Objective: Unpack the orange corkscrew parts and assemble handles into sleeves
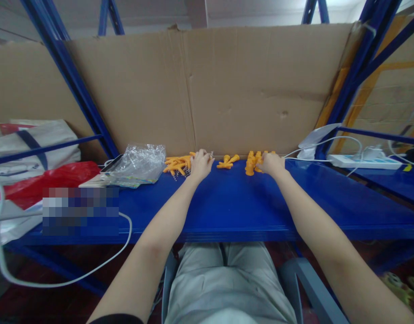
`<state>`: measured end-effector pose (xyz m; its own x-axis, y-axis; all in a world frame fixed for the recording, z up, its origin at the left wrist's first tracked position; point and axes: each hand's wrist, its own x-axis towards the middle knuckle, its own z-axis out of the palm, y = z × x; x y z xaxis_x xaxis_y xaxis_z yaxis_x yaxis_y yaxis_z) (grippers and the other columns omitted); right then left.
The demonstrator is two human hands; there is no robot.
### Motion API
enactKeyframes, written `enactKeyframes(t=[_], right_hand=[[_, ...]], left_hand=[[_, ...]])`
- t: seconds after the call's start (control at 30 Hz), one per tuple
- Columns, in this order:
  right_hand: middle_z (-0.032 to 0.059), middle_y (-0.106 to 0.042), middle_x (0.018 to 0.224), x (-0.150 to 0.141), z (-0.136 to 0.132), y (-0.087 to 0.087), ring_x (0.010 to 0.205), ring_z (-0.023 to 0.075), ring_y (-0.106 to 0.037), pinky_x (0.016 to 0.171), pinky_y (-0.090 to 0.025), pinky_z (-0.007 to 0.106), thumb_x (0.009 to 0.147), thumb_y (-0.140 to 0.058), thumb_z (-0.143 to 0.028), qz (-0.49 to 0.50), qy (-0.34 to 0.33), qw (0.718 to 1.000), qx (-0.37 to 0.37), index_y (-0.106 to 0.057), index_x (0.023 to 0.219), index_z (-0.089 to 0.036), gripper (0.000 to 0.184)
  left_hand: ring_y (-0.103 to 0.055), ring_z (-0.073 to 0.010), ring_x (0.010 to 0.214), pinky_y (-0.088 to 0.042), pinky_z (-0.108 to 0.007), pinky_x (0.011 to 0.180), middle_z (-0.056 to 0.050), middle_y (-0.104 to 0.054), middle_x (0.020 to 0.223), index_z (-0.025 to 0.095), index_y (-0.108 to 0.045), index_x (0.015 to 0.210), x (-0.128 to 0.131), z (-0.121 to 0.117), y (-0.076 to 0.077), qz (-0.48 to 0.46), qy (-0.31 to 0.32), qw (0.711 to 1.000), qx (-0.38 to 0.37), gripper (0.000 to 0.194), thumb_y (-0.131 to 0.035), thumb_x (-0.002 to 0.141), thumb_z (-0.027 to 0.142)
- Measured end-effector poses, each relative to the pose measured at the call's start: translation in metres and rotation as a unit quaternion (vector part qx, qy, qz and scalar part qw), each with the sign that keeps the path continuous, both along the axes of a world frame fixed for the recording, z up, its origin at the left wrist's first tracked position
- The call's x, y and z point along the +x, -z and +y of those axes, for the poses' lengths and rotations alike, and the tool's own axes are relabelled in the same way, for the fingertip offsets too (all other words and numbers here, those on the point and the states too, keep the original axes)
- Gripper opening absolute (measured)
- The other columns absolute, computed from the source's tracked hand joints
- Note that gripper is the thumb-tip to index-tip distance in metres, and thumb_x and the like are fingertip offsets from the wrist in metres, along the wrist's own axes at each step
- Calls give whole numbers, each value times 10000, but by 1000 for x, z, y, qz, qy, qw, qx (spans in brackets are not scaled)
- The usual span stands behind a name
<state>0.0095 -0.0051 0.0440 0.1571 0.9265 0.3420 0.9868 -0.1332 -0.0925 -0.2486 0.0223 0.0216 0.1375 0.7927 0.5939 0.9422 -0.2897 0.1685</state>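
My left hand (202,164) is over the blue tabletop with its fingers bent together. Something small and dark shows at its fingertips, too small to name. Just left of it lies a pile of orange plastic pieces (176,164), with thin dark-and-silver bits among them. A few loose orange pieces (228,162) lie on their sides between my hands. My right hand (274,163) has its fingers curled round an orange plastic piece at the right side of a cluster of upright orange pieces (250,165). Its fingertips are partly hidden by that cluster.
A tall cardboard sheet (233,90) stands behind the blue table (233,207). Left are a clear plastic bag (142,164), a red bag (61,180) and a white cable (128,229). A white power strip (365,161) lies right, near a blue upright (353,85).
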Motion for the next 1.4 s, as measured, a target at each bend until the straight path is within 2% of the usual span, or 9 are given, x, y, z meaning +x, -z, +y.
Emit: enactKeyframes(t=[0.07, 0.13, 0.37, 0.6, 0.73, 0.83, 0.93, 1.17, 1.4], right_hand=[[216, -668, 1191, 4, 1, 0, 1156, 340, -604, 932, -436, 453, 835, -593, -282, 13, 19, 998, -50, -637, 1251, -111, 452], [222, -653, 1228, 7, 5, 4, 1176, 343, -597, 942, -440, 466, 838, -595, -298, 22, 26, 998, -62, -606, 1304, -106, 503], [225, -643, 1254, 17, 22, 23, 1197, 372, -577, 916, -459, 514, 856, -514, -289, 29, 0, 999, -27, -588, 1354, -143, 524], [218, -567, 1385, 19, 32, 34, 1341, 403, -449, 1037, -332, 607, 874, -519, -378, 2, -63, 997, 41, -480, 1465, -191, 621], [222, -589, 1347, 13, 25, 29, 1292, 396, -497, 999, -371, 581, 878, -510, -364, 8, -30, 999, 16, -515, 1429, -166, 586], [234, -627, 1280, 5, 15, 22, 1212, 385, -563, 959, -403, 552, 878, -507, -335, 14, -5, 1000, -16, -581, 1349, -124, 522], [239, -668, 1192, -1, 9, 16, 1148, 368, -599, 939, -408, 536, 881, -492, -302, 4, -2, 1000, 11, -632, 1256, -109, 444], [223, -676, 1166, -6, 5, 14, 1129, 343, -586, 922, -394, 488, 912, -425, -274, -7, -8, 995, 100, -663, 1150, -110, 374], [216, -658, 1168, -19, -2, 11, 1122, 346, -555, 924, -364, 479, 938, -427, -267, -22, -61, 988, 142, -655, 1139, -111, 341]], left_hand=[[-553, -258, 1156, -401, -379, 943, -118, -595, 1199, 219, -652, 1223, -2, -2, -4, -7, -13, 1000, 4, 347, -409, 992, 308], [-576, -240, 1132, -409, -365, 943, -104, -605, 1169, 232, -620, 1278, -4, -2, -7, -17, -18, 1000, 1, 366, -384, 999, 263], [-609, -237, 1125, -456, -415, 954, -86, -620, 1208, 278, -662, 1189, -22, 7, 4, -52, -65, 997, -6, 359, -391, 970, 191], [-582, -290, 1213, -426, -487, 1023, -143, -614, 1289, 227, -636, 1253, -32, 14, 13, -39, -98, 991, -85, 400, -360, 967, 186], [-486, -338, 1338, -399, -539, 1066, -173, -539, 1411, 208, -569, 1348, -30, 15, 19, 8, -122, 984, -127, 434, -406, 955, 296], [-332, -367, 1454, -310, -596, 1134, -181, -407, 1547, 210, -473, 1448, -28, 17, 24, 37, -134, 979, -150, 578, -491, 907, 411], [-186, -383, 1514, -242, -642, 1155, -168, -267, 1630, 228, -398, 1507, -29, 21, 28, 43, -136, 975, -170, 675, -502, 884, 466], [-128, -380, 1529, -234, -662, 1152, -152, -191, 1657, 237, -426, 1475, -26, 21, 25, 36, -119, 977, -176, 650, -553, 860, 401], [-107, -327, 1541, -134, -640, 1202, -136, -184, 1661, 190, -340, 1530, -1, 12, 17, 53, -60, 994, -79, 664, -475, 884, 266]])
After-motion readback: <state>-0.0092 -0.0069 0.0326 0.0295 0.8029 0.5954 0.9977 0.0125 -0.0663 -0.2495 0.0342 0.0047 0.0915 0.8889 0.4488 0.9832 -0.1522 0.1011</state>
